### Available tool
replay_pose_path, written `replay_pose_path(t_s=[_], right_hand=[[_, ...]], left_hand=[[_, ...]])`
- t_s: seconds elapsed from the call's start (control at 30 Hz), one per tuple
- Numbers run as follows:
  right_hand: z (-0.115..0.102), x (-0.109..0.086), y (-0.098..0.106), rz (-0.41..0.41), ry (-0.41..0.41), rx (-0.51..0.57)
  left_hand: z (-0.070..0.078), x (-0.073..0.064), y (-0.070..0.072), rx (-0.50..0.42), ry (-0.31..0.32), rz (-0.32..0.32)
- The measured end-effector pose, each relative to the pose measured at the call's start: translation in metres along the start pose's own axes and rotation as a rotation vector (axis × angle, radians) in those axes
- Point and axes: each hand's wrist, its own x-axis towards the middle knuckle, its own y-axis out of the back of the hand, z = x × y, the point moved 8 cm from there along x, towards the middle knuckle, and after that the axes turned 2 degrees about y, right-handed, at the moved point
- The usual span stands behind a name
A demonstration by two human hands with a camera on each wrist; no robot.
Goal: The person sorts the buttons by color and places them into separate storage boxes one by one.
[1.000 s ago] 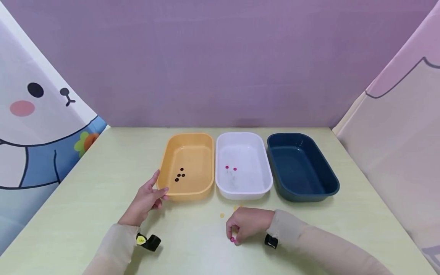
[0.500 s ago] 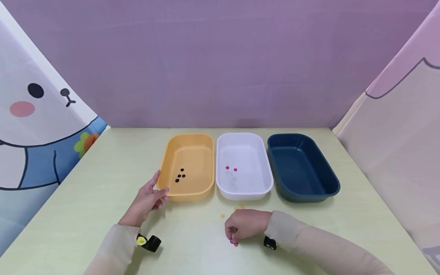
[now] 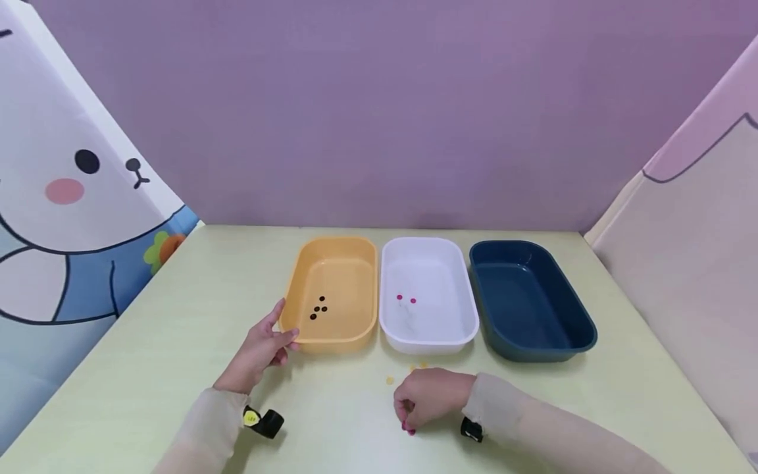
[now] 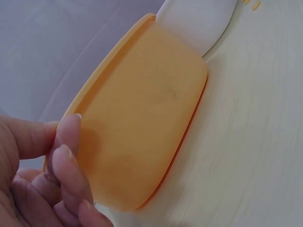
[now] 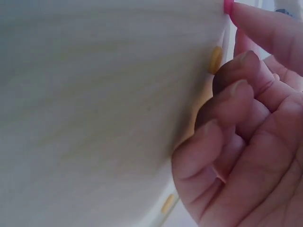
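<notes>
My left hand (image 3: 257, 352) grips the near left corner of an orange tray (image 3: 331, 342). The left wrist view has its thumb at the rim and curled fingers (image 4: 71, 172) against the outer wall. Several small black buttons (image 3: 316, 309) lie inside that tray. My right hand (image 3: 432, 397) is low over the table in front of the white tray (image 3: 429, 345), pinching a small pink button (image 5: 228, 6) at the thumb tip; the fingers partly hide it. Two pink buttons (image 3: 406, 299) lie in the white tray.
Several small yellow buttons (image 3: 389, 380) lie on the table between the white tray and my right hand, some partly hidden by it. A dark blue tray (image 3: 539, 355) stands at the right of the row. Behind the table hangs a purple cloth (image 3: 391, 118).
My right fingers have closed on the pink button, which showed more plainly between them a second ago. The left hand keeps its hold on the orange tray. The head view has shifted slightly.
</notes>
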Motion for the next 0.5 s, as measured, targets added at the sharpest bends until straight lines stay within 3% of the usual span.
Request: replay_pose_path(t_s=[0.5], right_hand=[[0.009,-0.010,0.014,0.147,-0.026,0.227]], left_hand=[[-0.001,-0.001,-0.003,0.017,0.002,-0.002]])
